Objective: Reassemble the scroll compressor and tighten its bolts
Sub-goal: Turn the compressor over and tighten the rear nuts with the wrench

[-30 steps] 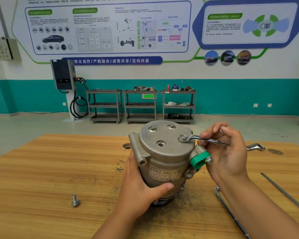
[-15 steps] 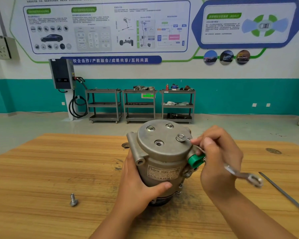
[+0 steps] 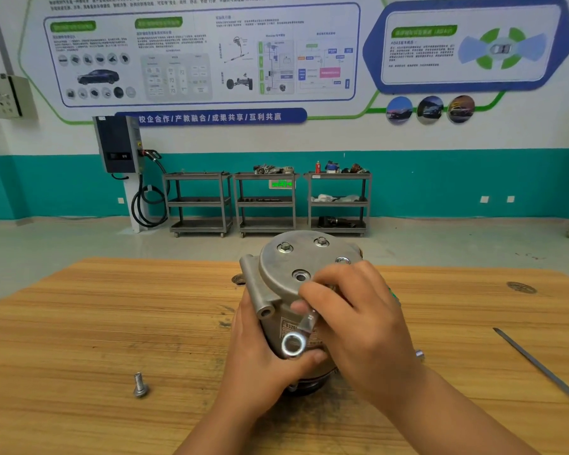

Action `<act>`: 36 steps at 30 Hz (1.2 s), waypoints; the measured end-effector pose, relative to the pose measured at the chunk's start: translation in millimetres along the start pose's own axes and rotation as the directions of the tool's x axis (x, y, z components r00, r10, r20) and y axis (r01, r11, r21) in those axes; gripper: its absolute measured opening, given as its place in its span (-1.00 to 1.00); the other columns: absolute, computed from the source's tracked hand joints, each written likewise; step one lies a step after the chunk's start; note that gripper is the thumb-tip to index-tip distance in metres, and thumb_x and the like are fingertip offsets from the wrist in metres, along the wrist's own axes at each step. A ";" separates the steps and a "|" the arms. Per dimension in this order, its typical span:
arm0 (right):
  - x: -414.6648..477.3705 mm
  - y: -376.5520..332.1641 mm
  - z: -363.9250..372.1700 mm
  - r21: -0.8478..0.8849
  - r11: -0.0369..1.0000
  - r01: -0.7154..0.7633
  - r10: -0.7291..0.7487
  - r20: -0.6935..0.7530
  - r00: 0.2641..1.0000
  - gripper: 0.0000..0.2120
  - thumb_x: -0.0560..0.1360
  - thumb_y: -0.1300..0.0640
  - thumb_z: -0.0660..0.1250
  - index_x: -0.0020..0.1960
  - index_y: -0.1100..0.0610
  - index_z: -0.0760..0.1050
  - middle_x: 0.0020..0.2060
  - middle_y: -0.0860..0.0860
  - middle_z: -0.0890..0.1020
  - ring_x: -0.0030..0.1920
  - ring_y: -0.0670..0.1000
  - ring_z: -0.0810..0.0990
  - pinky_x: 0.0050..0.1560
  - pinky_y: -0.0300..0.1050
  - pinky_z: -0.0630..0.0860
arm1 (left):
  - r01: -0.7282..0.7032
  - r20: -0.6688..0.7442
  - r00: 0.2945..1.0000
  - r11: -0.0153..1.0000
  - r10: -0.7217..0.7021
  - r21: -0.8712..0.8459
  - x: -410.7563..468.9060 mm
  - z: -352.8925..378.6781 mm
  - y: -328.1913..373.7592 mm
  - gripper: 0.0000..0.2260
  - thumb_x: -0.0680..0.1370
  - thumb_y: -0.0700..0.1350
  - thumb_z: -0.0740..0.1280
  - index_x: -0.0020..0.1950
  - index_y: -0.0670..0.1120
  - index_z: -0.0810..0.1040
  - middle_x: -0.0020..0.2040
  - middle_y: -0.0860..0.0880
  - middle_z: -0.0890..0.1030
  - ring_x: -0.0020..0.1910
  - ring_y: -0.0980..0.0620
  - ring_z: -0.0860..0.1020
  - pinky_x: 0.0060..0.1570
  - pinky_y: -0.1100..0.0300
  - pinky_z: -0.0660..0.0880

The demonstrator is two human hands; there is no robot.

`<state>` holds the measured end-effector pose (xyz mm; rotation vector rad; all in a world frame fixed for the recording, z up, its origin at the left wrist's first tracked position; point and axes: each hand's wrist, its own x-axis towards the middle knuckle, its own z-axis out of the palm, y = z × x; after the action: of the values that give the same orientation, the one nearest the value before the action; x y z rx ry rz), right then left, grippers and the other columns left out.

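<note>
The scroll compressor [image 3: 286, 274] stands upright mid-desk [image 3: 112, 323], toward the far edge, with the left hand [image 3: 260, 359] wrapped round its body. The right hand [image 3: 358, 323] grips a wrench [image 3: 309, 320] over the top cover, its ring end pointing toward the near edge. A loose bolt [image 3: 141, 385] lies toward the left edge, and a thin rod [image 3: 539, 366] lies by the right edge.

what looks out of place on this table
One loose bolt lies on the table, left of the compressor, not fitted, while the right hand holds a wrench at its cover.
</note>
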<state>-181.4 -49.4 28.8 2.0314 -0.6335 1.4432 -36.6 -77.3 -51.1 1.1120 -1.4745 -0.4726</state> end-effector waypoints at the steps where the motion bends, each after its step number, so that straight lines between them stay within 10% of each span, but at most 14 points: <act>1: 0.4 3.1 -1.3 -0.009 0.999 0.034 -0.034 -0.010 0.999 -0.85 0.51 0.24 0.32 -0.16 0.28 0.63 -0.25 0.12 0.60 -0.20 0.04 0.42 -0.18 -0.19 0.37 | -0.007 -0.003 1.000 1.000 0.007 0.005 -0.6 -0.2 1.2 -0.02 0.12 0.36 0.56 0.39 -0.07 0.34 0.22 0.02 0.54 0.24 0.00 0.50 0.15 -0.09 0.49; 5: 7.7 11.5 -12.7 0.025 0.992 0.125 -0.122 -0.107 0.987 -0.86 0.51 0.27 0.35 -0.14 0.29 0.66 -0.27 0.11 0.63 -0.32 0.08 0.52 -0.35 -0.07 0.47 | -0.015 -0.012 1.000 1.000 0.014 -0.009 -2.3 -0.2 2.9 0.04 0.07 0.46 0.50 0.42 0.02 0.31 0.27 0.06 0.51 0.30 0.03 0.47 0.21 -0.11 0.46; 9: 17.0 19.1 -25.1 0.353 0.935 -0.016 0.055 -0.103 0.993 -0.84 0.56 0.18 0.24 0.04 0.21 0.55 -0.18 0.07 0.62 -0.16 -0.12 0.55 -0.08 -0.35 0.49 | -0.019 -0.032 0.999 0.999 0.020 0.041 -2.3 -0.6 0.9 0.09 0.02 0.50 0.45 0.46 0.08 0.28 0.31 0.17 0.45 0.32 0.14 0.41 0.27 -0.04 0.42; 12: 22.1 25.4 -30.2 0.695 0.640 -0.329 0.419 0.043 0.907 -0.70 0.60 -0.11 0.11 0.01 0.07 0.50 -0.21 -0.07 0.60 -0.20 -0.06 0.56 -0.14 -0.24 0.52 | -0.010 -0.033 0.999 0.998 0.013 0.070 -2.1 -0.7 -1.3 0.09 0.01 0.49 0.46 0.43 0.05 0.31 0.28 0.17 0.45 0.31 0.16 0.40 0.28 -0.02 0.42; 18: 28.6 48.5 -36.9 0.892 0.123 -0.434 0.668 0.249 0.702 -0.77 0.62 0.11 0.02 -0.05 0.15 0.42 -0.35 0.04 0.56 -0.35 0.01 0.52 -0.30 -0.18 0.50 | -0.012 -0.031 0.999 0.996 0.015 0.084 -2.3 -1.6 -1.1 0.10 -0.01 0.51 0.43 0.44 0.07 0.30 0.27 0.24 0.42 0.29 0.26 0.37 0.19 0.23 0.38; 31: 6.9 67.3 -11.6 0.854 -0.274 -0.442 0.804 0.456 0.382 -0.79 0.60 0.23 -0.02 -0.09 0.14 0.36 -0.44 0.01 0.51 -0.53 -0.06 0.33 -0.51 -0.27 0.25 | -0.028 -0.031 0.999 0.994 0.032 0.102 -1.5 -1.6 0.7 0.11 -0.02 0.56 0.38 0.44 0.12 0.26 0.22 0.49 0.30 0.27 0.42 0.30 0.08 0.49 0.29; 36: 1.2 63.9 -7.6 0.906 -0.175 -0.384 0.849 0.337 0.408 -0.75 0.56 0.30 0.00 -0.19 0.15 0.38 -0.47 0.05 0.53 -0.56 -0.03 0.33 -0.50 -0.30 0.26 | -0.019 -0.038 0.999 0.993 0.024 0.115 -1.9 -2.1 -1.9 0.11 -0.02 0.53 0.41 0.44 0.07 0.29 0.21 0.48 0.32 0.25 0.47 0.28 0.05 0.59 0.26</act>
<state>-228.5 -91.0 42.9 1.8942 -0.7668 3.6301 -34.2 -76.0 -53.1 1.1880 -1.4922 -0.3527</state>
